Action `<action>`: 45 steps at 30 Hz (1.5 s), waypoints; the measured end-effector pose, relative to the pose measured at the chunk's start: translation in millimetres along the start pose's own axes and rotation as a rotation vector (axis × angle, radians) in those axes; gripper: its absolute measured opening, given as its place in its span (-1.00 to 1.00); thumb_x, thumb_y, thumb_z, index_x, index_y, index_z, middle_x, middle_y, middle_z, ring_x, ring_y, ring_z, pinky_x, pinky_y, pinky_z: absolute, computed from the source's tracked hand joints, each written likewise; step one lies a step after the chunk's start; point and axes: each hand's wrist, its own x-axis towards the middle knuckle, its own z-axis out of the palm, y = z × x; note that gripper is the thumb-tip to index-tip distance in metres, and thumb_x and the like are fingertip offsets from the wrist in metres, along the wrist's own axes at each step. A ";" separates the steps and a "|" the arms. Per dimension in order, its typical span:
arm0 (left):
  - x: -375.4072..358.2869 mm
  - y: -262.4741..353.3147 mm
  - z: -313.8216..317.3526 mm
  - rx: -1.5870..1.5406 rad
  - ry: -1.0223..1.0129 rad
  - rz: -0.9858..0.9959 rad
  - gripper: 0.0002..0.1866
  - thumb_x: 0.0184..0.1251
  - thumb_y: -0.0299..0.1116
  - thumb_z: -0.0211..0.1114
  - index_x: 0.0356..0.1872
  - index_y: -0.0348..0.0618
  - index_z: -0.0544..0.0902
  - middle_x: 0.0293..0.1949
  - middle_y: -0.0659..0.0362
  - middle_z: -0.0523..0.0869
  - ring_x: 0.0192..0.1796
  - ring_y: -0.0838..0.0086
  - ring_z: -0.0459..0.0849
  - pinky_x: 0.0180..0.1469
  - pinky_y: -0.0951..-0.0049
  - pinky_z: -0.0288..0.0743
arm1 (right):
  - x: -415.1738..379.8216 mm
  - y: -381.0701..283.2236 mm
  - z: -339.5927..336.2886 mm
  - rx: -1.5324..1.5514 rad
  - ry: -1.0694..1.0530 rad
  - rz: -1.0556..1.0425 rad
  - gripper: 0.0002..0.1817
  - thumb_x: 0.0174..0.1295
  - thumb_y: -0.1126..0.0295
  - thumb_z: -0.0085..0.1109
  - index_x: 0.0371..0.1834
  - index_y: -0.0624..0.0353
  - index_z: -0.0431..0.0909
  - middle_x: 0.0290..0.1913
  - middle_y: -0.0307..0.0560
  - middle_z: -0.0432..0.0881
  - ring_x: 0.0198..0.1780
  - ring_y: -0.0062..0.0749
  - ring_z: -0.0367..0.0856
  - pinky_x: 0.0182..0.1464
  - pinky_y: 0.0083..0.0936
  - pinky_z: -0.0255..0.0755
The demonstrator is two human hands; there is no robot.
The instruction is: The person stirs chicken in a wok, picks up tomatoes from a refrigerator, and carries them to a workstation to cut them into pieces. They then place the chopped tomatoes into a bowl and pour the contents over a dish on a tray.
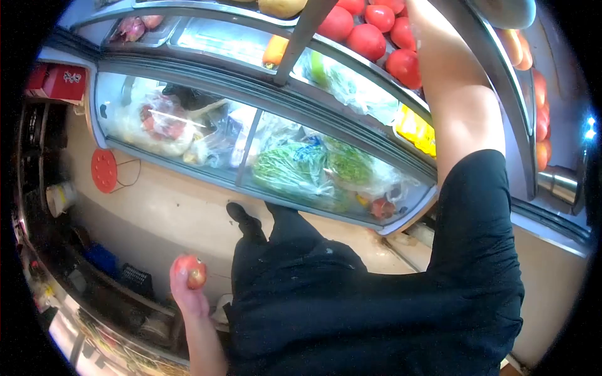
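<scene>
My left hand (185, 291) hangs low at my side, its fingers closed around a red tomato (197, 274). Beyond the upper edge of the picture, my right hand is hidden; only its forearm (453, 88) shows, reaching over the display case. Beside that forearm lie several red tomatoes (366, 42) on the upper shelf.
Behind sliding glass, a lower compartment holds bagged leafy greens (291, 164). Metal trays (216, 39) fill the upper shelf, one beside red onions (131, 29). A metal post (303, 41) rises near the tomatoes. A red round stool (104, 170) stands on the floor.
</scene>
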 end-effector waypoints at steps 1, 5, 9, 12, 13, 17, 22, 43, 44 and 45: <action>-1.3 -1.3 0.0 -0.001 0.001 -0.006 -0.51 0.31 -0.25 0.20 0.21 -0.29 0.45 0.06 -0.01 0.58 0.09 0.22 0.60 0.10 0.20 0.59 | -1.0 2.2 0.4 -0.006 -0.005 0.002 -0.44 0.14 0.32 0.22 0.26 0.18 0.46 0.08 0.10 0.63 0.06 -0.12 0.63 0.10 -0.29 0.51; 1.4 -0.9 4.8 -0.009 -0.002 -0.002 -0.52 0.31 -0.26 0.19 0.19 -0.29 0.45 0.03 -0.02 0.59 0.07 0.21 0.61 0.09 0.21 0.59 | -3.4 10.8 -2.3 -0.018 -0.001 0.014 -0.44 0.13 0.32 0.23 0.26 0.18 0.46 0.08 0.09 0.63 0.05 -0.12 0.64 0.10 -0.30 0.51; 3.6 -0.7 3.2 -0.019 -0.054 -0.008 -0.52 0.31 -0.28 0.18 0.20 -0.30 0.43 0.04 -0.03 0.57 0.06 0.21 0.61 0.10 0.20 0.59 | -3.8 18.7 0.0 -0.021 -0.011 0.019 -0.43 0.13 0.31 0.23 0.26 0.17 0.46 0.08 0.09 0.63 0.05 -0.13 0.64 0.10 -0.30 0.51; 5.0 -3.6 5.4 -0.031 -0.031 -0.037 -0.51 0.30 -0.30 0.17 0.22 -0.29 0.42 0.06 -0.03 0.56 0.06 0.20 0.61 0.11 0.18 0.59 | -7.8 20.6 -2.2 -0.035 -0.007 0.034 -0.43 0.13 0.31 0.23 0.27 0.17 0.45 0.08 0.09 0.63 0.05 -0.13 0.64 0.10 -0.30 0.51; 5.1 -2.9 6.6 -0.036 -0.031 -0.040 -0.51 0.30 -0.30 0.17 0.22 -0.29 0.42 0.06 -0.03 0.56 0.06 0.20 0.61 0.11 0.18 0.59 | -7.3 23.2 -2.4 -0.037 -0.010 0.037 -0.43 0.13 0.31 0.23 0.27 0.17 0.45 0.08 0.09 0.63 0.05 -0.13 0.64 0.10 -0.30 0.51; 3.9 -5.0 12.4 -0.010 0.003 -0.011 -0.54 0.32 -0.22 0.18 0.17 -0.25 0.46 0.02 0.02 0.59 -0.01 0.24 0.63 0.03 0.24 0.58 | -7.4 27.9 -4.8 -0.053 -0.013 0.052 -0.42 0.13 0.31 0.23 0.27 0.17 0.45 0.08 0.08 0.63 0.05 -0.14 0.64 0.10 -0.30 0.51; 7.6 -8.5 4.1 0.036 -0.023 0.010 -0.57 0.34 -0.17 0.19 0.11 -0.22 0.51 -0.05 0.07 0.63 -0.07 0.30 0.66 -0.05 0.31 0.59 | -6.0 35.6 -5.8 -0.067 -0.011 0.065 -0.41 0.13 0.30 0.24 0.28 0.17 0.45 0.08 0.08 0.63 0.05 -0.15 0.64 0.10 -0.31 0.51; 3.6 -7.9 8.4 0.020 -0.019 0.029 -0.56 0.33 -0.16 0.21 0.14 -0.20 0.50 0.00 0.08 0.63 0.00 0.28 0.64 0.00 0.25 0.58 | -18.1 75.4 -30.3 -0.115 0.042 0.131 -0.38 0.12 0.28 0.25 0.30 0.16 0.43 0.07 0.07 0.63 0.04 -0.18 0.64 0.10 -0.32 0.51; 5.0 -9.1 4.9 0.033 -0.024 0.022 -0.56 0.34 -0.15 0.21 0.13 -0.19 0.50 -0.01 0.08 0.63 0.00 0.29 0.63 0.02 0.25 0.57 | -18.4 77.3 -31.7 -0.116 0.047 0.134 -0.38 0.12 0.28 0.25 0.30 0.16 0.43 0.07 0.07 0.63 0.03 -0.18 0.64 0.10 -0.32 0.51; 6.0 -10.6 2.4 0.049 -0.031 0.011 -0.56 0.34 -0.14 0.21 0.12 -0.19 0.51 -0.02 0.09 0.62 0.00 0.29 0.63 0.03 0.24 0.57 | -19.4 79.7 -31.6 -0.117 0.050 0.142 -0.38 0.11 0.28 0.25 0.30 0.16 0.43 0.07 0.07 0.63 0.03 -0.18 0.64 0.10 -0.32 0.51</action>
